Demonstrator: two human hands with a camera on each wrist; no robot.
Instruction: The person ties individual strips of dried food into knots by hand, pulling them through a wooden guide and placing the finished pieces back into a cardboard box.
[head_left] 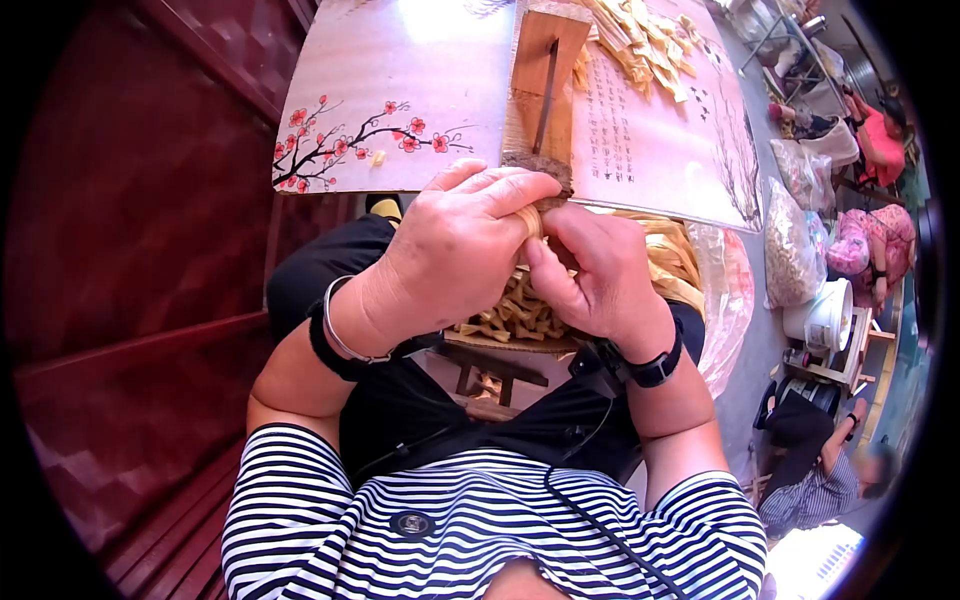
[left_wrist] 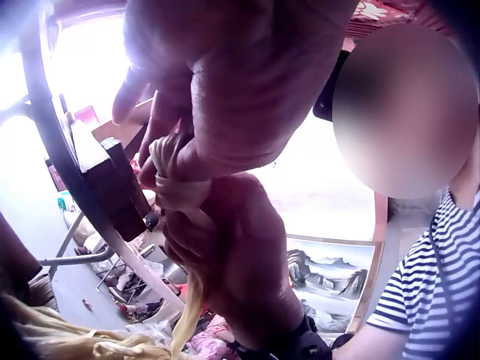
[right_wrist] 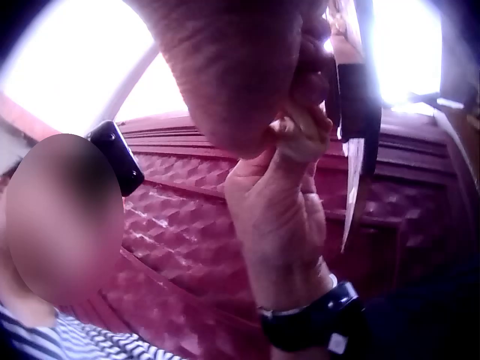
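Head view | strip (head_left: 532,222) sat looped between left hand (head_left: 445,240) and right hand (head_left: 610,270), fingers of both clamped on it — partly wrapped, apparently | knotted pieces (head_left: 515,305) below looked done | loose strips (head_left: 645,45) on table (head_left: 430,60) remained untied.

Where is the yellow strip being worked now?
In the head view, the yellow strip is near the centre, held between the left hand and right hand, just below the wooden block.

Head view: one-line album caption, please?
Left hand and right hand pinch a looped yellow strip above a heap of short yellow pieces.
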